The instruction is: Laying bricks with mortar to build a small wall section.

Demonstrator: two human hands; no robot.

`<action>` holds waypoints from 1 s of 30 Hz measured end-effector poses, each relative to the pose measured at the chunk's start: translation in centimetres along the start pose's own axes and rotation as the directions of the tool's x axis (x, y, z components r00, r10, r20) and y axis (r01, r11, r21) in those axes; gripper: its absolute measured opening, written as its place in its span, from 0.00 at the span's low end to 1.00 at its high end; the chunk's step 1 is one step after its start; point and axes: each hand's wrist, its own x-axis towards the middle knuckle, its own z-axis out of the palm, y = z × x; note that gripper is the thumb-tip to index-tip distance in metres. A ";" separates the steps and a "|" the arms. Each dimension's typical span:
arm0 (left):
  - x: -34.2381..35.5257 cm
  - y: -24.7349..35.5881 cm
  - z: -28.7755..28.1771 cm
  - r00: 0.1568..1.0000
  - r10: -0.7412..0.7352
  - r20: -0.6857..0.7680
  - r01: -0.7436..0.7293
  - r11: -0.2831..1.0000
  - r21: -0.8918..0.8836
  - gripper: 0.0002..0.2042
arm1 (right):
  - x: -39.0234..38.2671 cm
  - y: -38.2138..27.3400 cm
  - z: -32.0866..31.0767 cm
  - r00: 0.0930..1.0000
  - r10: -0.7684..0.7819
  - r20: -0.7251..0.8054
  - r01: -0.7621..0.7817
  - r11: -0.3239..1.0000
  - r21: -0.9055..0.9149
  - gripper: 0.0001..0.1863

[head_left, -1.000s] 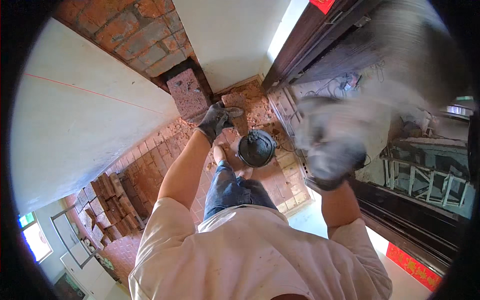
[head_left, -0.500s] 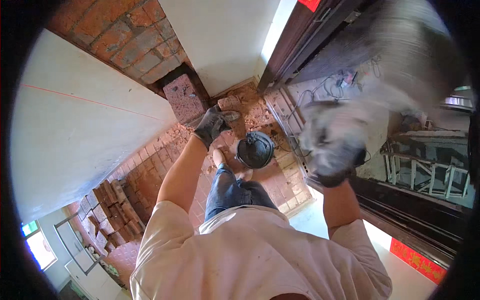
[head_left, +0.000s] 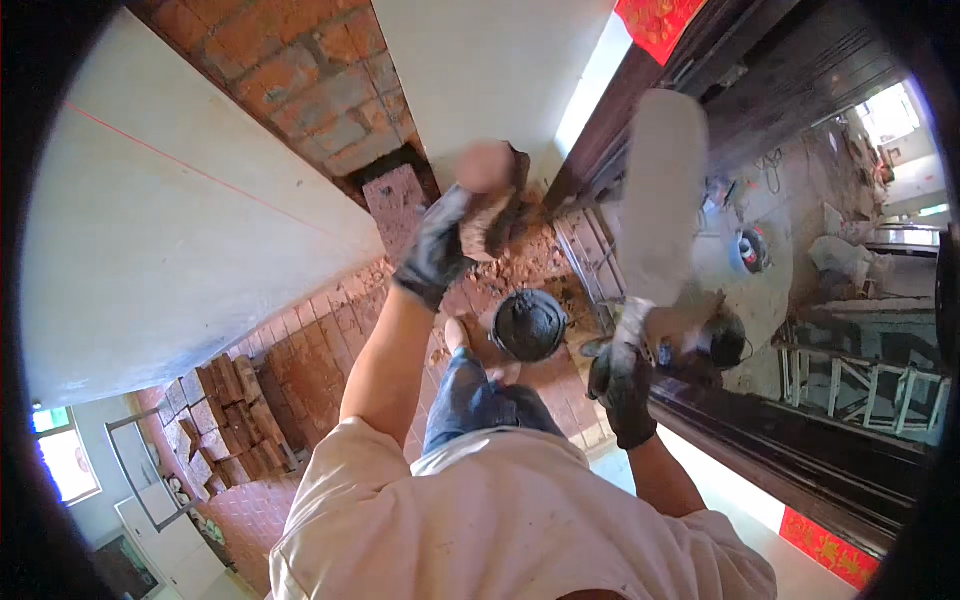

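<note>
My left hand (head_left: 436, 256), in a dark glove, is raised and closed around a reddish brick (head_left: 488, 225) with a rough, dark face, blurred by motion. My right hand (head_left: 625, 388), also gloved, grips the handle of a trowel (head_left: 664, 190). Its long, pale, round-ended blade points away from me and is smeared by motion. Between and below my hands a black bucket (head_left: 529, 325) of dark grey mortar stands on the floor by my feet. Beyond my left hand, a brick (head_left: 393, 203) lies at the foot of the brickwork.
White wall panels flank exposed brickwork (head_left: 330, 75), and a red line crosses the left wall (head_left: 200, 180). Rubble litters the floor ahead. Stacked bricks (head_left: 230, 420) lie at the lower left. On the right are a dark door frame (head_left: 800, 430), cables, another bucket (head_left: 750, 250) and a white metal frame (head_left: 870, 390).
My left hand has come up with the brick, away from the floor beside the brickwork. My right hand has moved left and lower, and the trowel blade now points away from me.
</note>
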 end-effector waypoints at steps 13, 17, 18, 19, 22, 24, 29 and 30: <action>-0.9 -3.7 -6.4 0.987 -0.092 -0.132 0.095 0.995 0.017 0.16 | 0.5 4.4 -0.6 0.989 -0.002 0.150 0.087 0.823 -0.561 0.12; -1.3 -3.1 -6.0 0.964 -0.090 -0.250 0.102 0.994 0.034 0.15 | 1.2 5.2 -2.0 0.980 0.180 0.081 -0.114 0.850 -0.514 0.13; -1.1 -3.0 -6.4 0.965 -0.085 -0.248 0.097 0.995 0.038 0.15 | 1.4 5.7 -2.8 0.985 0.082 0.154 0.026 0.801 -0.598 0.12; -1.0 -3.0 -7.4 0.976 -0.064 -0.206 0.064 0.998 -0.006 0.16 | 1.5 4.9 -2.1 0.983 0.080 0.162 0.033 0.802 -0.597 0.12; -0.7 -2.5 -5.9 0.981 -0.011 -0.195 0.019 0.999 0.037 0.17 | 1.3 -2.5 3.3 0.966 0.250 -0.065 -0.255 0.881 -0.398 0.21; -1.6 -2.6 -5.5 0.973 0.023 -0.229 0.005 0.992 0.124 0.17 | 1.8 -5.0 4.8 0.991 -0.032 0.133 0.046 0.993 -0.105 0.23; -1.4 -3.3 -4.6 0.978 -0.018 -0.206 0.038 0.995 0.096 0.18 | 5.4 -4.4 2.7 0.524 -0.554 0.646 0.518 0.810 0.274 0.05; -1.4 -3.8 -5.4 0.986 0.005 -0.166 0.012 0.995 0.101 0.19 | 4.5 -1.2 1.3 0.849 -0.268 0.456 0.356 0.927 -0.119 0.06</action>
